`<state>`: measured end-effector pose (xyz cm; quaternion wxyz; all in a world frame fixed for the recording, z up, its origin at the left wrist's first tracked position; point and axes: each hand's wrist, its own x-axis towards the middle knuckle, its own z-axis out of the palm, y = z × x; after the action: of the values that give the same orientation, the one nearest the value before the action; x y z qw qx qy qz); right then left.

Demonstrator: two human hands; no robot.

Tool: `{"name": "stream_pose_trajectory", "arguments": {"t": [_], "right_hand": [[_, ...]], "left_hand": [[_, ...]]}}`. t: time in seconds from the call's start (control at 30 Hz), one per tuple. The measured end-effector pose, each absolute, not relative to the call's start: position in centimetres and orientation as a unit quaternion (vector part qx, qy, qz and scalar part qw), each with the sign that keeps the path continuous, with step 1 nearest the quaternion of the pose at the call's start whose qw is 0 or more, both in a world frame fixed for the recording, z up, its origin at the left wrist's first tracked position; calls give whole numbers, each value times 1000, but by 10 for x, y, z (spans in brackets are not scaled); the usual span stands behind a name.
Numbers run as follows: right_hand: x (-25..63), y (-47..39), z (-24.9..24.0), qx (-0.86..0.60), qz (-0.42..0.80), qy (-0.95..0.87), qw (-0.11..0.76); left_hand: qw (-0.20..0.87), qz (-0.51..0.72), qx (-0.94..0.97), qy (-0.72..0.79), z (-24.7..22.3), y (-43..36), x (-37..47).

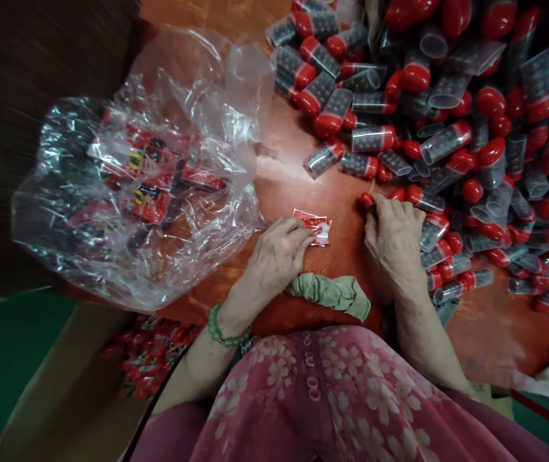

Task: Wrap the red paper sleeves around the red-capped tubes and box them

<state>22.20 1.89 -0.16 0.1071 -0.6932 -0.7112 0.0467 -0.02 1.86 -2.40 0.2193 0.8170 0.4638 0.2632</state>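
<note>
My left hand (281,250), with a green bead bracelet at the wrist, has its fingers pinched on a small red and white packet (320,230) lying on the orange-brown table (284,173). To the right, my right hand (394,237) rests at the near left edge of a big pile of clear tubes with red caps (445,142). Its fingers are bent downward around a small red-capped tube (366,199), of which just the red end shows by the thumb and forefinger; the rest is hidden.
A large clear plastic bag (159,256) holding red packets lies at the left. A crumpled green cloth (329,295) is near the table's front edge. Below the table at the left, a box (58,385) contains many red packets.
</note>
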Motion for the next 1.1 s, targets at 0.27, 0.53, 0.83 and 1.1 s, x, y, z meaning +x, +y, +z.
{"name": "stream_pose_trajectory", "arguments": {"t": [0.27, 0.53, 0.83, 1.1], "right_hand": [[229, -3, 16, -581, 348, -658, 330], [225, -17, 34, -518, 365, -722, 279], [225, -13, 41, -446, 292, -830, 166], [225, -13, 57, -446, 288, -843, 88]], "left_hand": [[276, 372, 743, 483, -13, 17, -2], [287, 393, 758, 434, 0, 9, -4], [270, 368, 796, 398, 1, 1, -7], [272, 345, 805, 398, 1, 0, -8]]}}
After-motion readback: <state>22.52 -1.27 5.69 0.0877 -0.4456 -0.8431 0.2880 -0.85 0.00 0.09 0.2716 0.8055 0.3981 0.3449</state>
